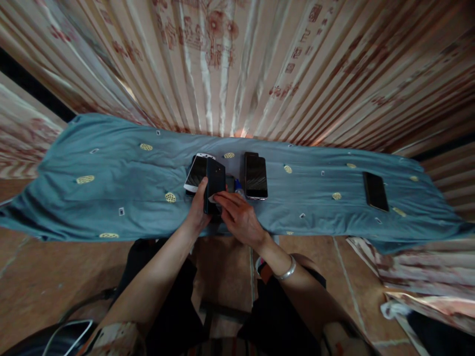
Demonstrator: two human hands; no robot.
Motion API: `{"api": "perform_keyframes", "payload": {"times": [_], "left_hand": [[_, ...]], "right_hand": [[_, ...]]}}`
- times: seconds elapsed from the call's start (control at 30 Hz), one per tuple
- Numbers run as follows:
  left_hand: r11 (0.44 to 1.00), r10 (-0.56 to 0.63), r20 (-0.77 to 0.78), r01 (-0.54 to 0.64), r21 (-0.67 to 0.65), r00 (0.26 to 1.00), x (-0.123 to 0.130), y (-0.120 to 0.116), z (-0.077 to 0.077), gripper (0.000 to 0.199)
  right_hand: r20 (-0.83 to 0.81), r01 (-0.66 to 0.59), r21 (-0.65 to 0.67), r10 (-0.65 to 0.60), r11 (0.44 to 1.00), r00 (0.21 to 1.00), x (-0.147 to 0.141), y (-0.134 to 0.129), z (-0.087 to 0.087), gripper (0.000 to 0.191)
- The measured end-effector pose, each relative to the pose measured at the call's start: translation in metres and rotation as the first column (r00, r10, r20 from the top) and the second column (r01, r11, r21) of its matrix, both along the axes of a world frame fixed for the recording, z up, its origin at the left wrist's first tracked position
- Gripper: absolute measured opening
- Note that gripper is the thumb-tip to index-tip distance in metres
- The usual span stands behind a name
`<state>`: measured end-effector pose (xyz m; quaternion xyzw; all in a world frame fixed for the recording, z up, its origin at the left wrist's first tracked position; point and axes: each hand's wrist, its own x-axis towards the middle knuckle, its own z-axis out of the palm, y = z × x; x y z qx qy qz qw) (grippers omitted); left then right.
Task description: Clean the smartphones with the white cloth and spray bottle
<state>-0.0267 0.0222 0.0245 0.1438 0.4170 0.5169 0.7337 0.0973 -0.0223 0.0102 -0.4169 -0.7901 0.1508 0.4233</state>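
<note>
My left hand (198, 211) is closed round the lower part of a dark smartphone (216, 174), held tilted above the cloth with its camera side showing. Pinched in the fingers of my right hand (240, 218) is a small pale wipe (212, 199), which lies against the phone's back; whether it is cloth or paper I cannot tell. Just left of the held phone, a white-framed smartphone (196, 173) rests on a dark one that is mostly hidden. Behind my right fingers a small bottle with a blue cap (238, 185) is partly covered.
To the right lie two overlapping dark smartphones (256, 174). Another black smartphone (376, 192) sits far right on the teal patterned cloth (311, 180) covering the long table. Pleated curtains (237, 64) hang behind it. My knees are below the near edge, over a tiled floor (222, 277).
</note>
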Motion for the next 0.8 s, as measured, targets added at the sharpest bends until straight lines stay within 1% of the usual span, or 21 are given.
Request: {"api": "perform_keyframes", "payload": {"times": [0.1, 0.23, 0.37, 0.47, 0.57, 0.67, 0.8], "left_hand": [[1.0, 0.002, 0.012, -0.002, 0.0, 1.0, 0.0, -0.001, -0.001, 0.043], [1.0, -0.017, -0.017, 0.017, -0.003, 1.0, -0.004, 0.001, -0.003, 0.048], [1.0, 0.013, -0.073, -0.014, -0.016, 0.997, -0.009, 0.003, -0.006, 0.05], [1.0, 0.017, -0.073, -0.018, -0.018, 0.997, -0.008, 0.001, -0.006, 0.05], [0.999, 0.008, -0.038, -0.01, -0.048, 0.999, -0.002, -0.001, -0.003, 0.045], [0.996, 0.01, -0.005, -0.011, -0.086, 1.0, 0.005, -0.004, 0.001, 0.034], [0.997, 0.02, 0.007, -0.02, -0.069, 1.0, 0.007, -0.004, 0.0, 0.029]], "right_hand": [[0.007, -0.003, -0.011, 0.003, 1.0, 1.0, 0.001, 0.0, 0.001, 0.039], [0.026, -0.046, -0.007, 0.046, 0.999, 0.999, -0.003, -0.004, 0.006, 0.04], [0.04, -0.072, -0.007, 0.073, 0.997, 0.997, -0.006, -0.008, 0.009, 0.04], [0.036, -0.078, 0.009, 0.078, 0.997, 0.996, -0.006, -0.008, 0.009, 0.039], [0.022, -0.061, 0.018, 0.061, 0.998, 0.998, -0.003, -0.005, 0.008, 0.04], [0.024, -0.028, 0.013, 0.028, 1.0, 0.999, 0.0, -0.003, 0.008, 0.039], [0.052, -0.029, 0.003, 0.029, 1.0, 0.998, 0.001, -0.003, 0.009, 0.039]]}}
